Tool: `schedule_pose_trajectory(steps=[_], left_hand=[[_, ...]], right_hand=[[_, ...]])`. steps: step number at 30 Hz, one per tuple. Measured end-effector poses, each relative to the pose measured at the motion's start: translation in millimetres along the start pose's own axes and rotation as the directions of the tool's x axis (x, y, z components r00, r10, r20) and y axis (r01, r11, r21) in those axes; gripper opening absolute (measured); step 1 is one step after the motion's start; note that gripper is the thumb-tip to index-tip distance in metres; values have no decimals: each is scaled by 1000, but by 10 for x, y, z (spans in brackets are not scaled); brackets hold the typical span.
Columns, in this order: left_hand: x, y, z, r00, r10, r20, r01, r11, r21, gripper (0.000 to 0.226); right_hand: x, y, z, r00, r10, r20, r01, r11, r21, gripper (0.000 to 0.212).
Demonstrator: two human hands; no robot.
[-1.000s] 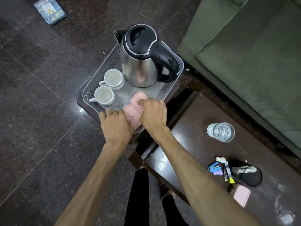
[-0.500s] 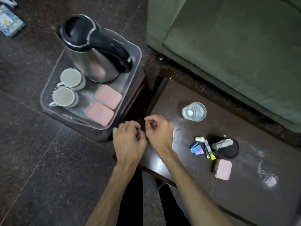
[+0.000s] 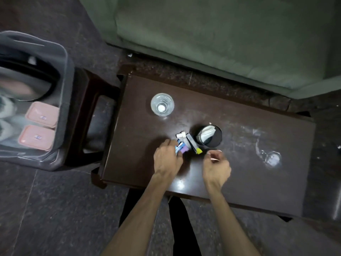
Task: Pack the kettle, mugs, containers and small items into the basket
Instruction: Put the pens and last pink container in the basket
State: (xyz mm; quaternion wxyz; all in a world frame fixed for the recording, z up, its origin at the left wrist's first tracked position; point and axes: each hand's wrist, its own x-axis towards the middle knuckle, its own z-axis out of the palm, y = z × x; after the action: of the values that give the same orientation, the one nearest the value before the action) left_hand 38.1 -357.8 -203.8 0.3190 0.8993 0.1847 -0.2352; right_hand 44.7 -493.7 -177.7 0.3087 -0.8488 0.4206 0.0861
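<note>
Both forearms come in bare from the bottom of the frame, no sleeves showing; black trousers (image 3: 184, 228) cover the legs at bottom centre.

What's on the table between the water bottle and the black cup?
Nothing. In the head view, only bare dark table lies between the water bottle and the black cup; the small items sit lower, beside the cup.

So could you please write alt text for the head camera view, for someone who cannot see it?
A person's left hand reaches into a cluster of small items on a dark table, while the right hand touches a pink container it mostly hides. Beside them stand a black cup and a glass; a basket at left holds two pink containers.
</note>
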Motion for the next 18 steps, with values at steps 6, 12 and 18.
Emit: schedule_pose_trajectory(steps=[6, 12, 18], left_hand=[[133, 262, 403, 1000, 26, -3, -26, 997, 66, 31], [105, 429, 707, 997, -78, -9, 78, 996, -35, 31], [166, 586, 888, 950, -307, -53, 295, 941, -164, 39]], right_hand=[[489, 390, -247, 992, 44, 116, -26, 987, -156, 34], [652, 547, -227, 975, 91, 200, -61, 986, -152, 24], [773, 606, -287, 962, 131, 239, -113, 990, -86, 20]])
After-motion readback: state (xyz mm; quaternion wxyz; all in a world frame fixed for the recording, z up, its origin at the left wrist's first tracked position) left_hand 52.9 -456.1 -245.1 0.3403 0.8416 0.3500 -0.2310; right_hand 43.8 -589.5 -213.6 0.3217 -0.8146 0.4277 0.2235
